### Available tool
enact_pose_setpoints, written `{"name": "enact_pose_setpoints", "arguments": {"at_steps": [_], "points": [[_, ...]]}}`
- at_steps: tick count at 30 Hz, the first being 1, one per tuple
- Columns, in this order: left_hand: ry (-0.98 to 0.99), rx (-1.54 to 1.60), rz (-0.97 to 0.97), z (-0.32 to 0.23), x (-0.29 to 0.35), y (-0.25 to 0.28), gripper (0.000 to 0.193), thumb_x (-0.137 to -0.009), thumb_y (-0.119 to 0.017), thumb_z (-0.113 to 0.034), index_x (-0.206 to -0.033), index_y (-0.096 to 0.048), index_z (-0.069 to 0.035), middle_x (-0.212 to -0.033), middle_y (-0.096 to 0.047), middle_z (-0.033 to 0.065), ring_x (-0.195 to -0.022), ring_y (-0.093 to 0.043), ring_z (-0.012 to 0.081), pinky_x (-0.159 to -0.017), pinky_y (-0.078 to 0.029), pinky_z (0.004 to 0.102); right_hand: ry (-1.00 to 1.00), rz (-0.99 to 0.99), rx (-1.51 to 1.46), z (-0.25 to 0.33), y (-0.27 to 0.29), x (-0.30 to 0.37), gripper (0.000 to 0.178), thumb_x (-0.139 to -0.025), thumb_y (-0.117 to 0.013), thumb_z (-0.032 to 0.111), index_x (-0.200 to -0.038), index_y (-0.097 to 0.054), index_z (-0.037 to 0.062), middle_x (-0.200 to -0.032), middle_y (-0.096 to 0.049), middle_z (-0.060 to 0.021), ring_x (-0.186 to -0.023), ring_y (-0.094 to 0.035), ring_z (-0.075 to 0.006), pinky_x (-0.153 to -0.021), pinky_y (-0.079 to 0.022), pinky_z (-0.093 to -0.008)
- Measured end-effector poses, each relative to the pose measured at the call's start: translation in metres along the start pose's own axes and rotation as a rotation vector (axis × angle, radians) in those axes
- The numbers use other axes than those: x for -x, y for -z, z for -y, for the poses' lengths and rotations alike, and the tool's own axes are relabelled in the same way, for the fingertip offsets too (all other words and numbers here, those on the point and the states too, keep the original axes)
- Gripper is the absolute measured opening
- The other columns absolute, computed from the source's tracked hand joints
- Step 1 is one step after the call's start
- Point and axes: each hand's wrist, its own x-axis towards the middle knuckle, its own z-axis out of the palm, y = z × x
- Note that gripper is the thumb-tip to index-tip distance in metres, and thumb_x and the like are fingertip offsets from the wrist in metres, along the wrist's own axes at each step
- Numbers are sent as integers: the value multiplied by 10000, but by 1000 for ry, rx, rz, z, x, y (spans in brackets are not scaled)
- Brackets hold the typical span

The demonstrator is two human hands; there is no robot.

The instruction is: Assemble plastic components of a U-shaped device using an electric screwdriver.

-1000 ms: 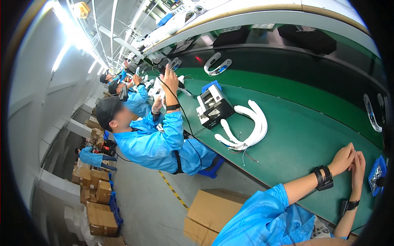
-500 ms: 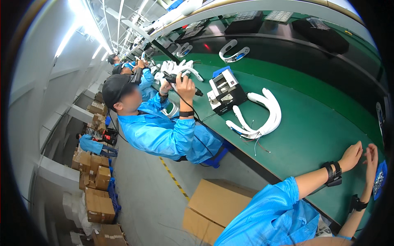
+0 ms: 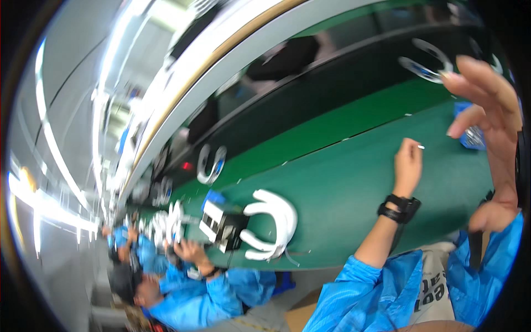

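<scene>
Over the green bench mat, my left hand (image 3: 408, 163) is closed, fingers pinched together. A tiny light-coloured piece shows at its fingertips, too small to name. My right hand (image 3: 495, 119) is raised close to the camera at the right edge, thumb and fingers apart, with nothing visible between them. Partly behind it lies a blue packet (image 3: 470, 133) of small shiny metal parts. To the left on the mat rests a white U-shaped device (image 3: 285, 218) with thin loose wires at one end.
A black-and-white benchtop machine (image 3: 224, 224) stands beside the white device. Open U-shaped shells (image 3: 212, 166) lie along the dark strip behind the bench, below a long overhead shelf (image 3: 221, 50). At the left, a co-worker in blue (image 3: 193, 299) works at the same bench.
The view has swung to the right and blurred. My right hand has lifted away from the blue packet, toward the camera. My hands are farther apart, and my left fingers are now pinched.
</scene>
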Motion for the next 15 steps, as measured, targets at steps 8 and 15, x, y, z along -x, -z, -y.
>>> {"name": "enact_pose_setpoints", "arguments": {"at_steps": [8,15], "points": [[42,129,90,-5,11,-20,160,-1116,-564,-162,-1049,-602,-22,-765,-545,-25,-678,-487,66,-609,-419,256,-99,-258,397,87,85,81,1200,-803,-907,250,-1701,-135,58,-1522,-512,-337,-1305,-595,-425,-851,-621,-390],[72,104,114,-6,17,1,163,-1114,-571,-149,-1015,-604,-24,-841,-628,20,-768,-600,100,-737,-505,261,54,-275,638,141,136,50,1156,-825,-884,276,-1698,-156,62,-1507,-523,-320,-1260,-599,-398,-823,-616,-378]]}}
